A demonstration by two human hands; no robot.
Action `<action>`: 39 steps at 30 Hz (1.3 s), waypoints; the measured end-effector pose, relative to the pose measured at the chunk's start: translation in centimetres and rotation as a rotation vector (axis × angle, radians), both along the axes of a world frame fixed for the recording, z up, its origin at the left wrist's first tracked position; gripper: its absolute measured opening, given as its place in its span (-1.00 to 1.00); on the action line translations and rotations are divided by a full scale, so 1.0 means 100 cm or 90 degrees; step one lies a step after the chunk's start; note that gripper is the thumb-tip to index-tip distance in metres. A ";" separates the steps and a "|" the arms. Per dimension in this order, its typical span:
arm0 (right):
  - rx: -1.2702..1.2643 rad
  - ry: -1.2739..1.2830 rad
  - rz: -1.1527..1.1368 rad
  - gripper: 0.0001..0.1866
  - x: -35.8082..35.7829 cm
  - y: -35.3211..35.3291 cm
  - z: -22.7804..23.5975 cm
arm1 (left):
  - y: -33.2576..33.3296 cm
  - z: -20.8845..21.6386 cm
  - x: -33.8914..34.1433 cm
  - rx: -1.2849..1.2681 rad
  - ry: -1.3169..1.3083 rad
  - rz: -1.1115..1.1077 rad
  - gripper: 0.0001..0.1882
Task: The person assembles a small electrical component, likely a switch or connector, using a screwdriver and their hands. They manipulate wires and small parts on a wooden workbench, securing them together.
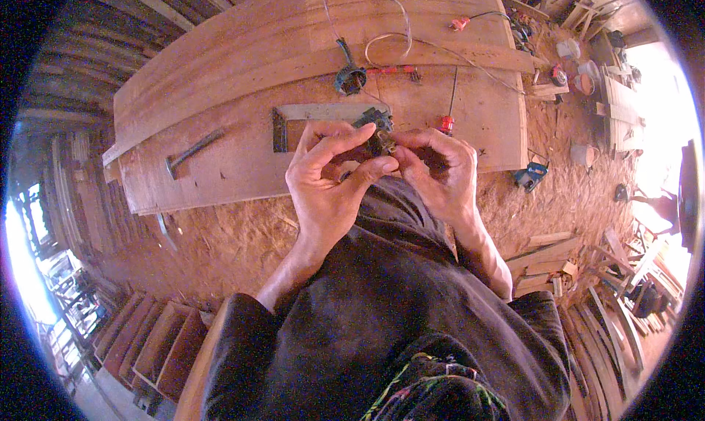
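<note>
Between both hands is a small dark part with a brass-coloured piece point(383, 142), held up at the near edge of the wooden workbench. My left hand point(323, 175) grips it between thumb and fingers. On its other side, my right hand point(440, 173) pinches it with thumb and forefinger. A black blocky piece point(376, 117) sticks out beyond the fingers, and a thin wire seems to run from it. Just past the hands lies a round dark housing point(350, 80) with a cord. A red-handled screwdriver point(447, 123) lies beside the right hand. Fingers hide much of the held part.
The workbench point(242, 175) also carries a hammer point(192, 153), a try square point(280, 129), a red-handled tool point(393, 70), a long board point(242, 90) and a cable with a red plug point(460, 24). A blue tool point(530, 176) lies on the shavings-covered floor; timber offcuts point(547, 263) are right.
</note>
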State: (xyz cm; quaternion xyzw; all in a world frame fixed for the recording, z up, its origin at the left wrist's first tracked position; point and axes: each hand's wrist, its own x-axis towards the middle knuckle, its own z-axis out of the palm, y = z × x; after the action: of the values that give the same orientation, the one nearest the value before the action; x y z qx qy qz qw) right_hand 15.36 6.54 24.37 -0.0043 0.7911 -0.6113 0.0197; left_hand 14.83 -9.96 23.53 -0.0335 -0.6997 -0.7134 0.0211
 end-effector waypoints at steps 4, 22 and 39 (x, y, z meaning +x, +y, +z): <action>0.047 0.057 0.001 -0.80 -0.001 0.000 0.001 | 0.000 0.008 -0.002 -0.011 -0.053 -0.012 -0.59; 0.142 0.144 0.032 -0.62 -0.001 -0.014 -0.014 | -0.011 -0.006 0.005 -0.020 -0.183 0.010 -0.62; -0.176 -0.179 0.064 -0.76 0.003 -0.007 -0.013 | -0.014 -0.018 0.013 0.169 -0.234 0.031 -0.73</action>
State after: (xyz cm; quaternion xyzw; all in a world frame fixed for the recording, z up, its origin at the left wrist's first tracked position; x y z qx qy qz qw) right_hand 15.63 5.83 23.11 0.0393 0.6876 -0.7072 0.1598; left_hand 16.09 -11.33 21.69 0.1173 -0.5921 -0.7927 -0.0854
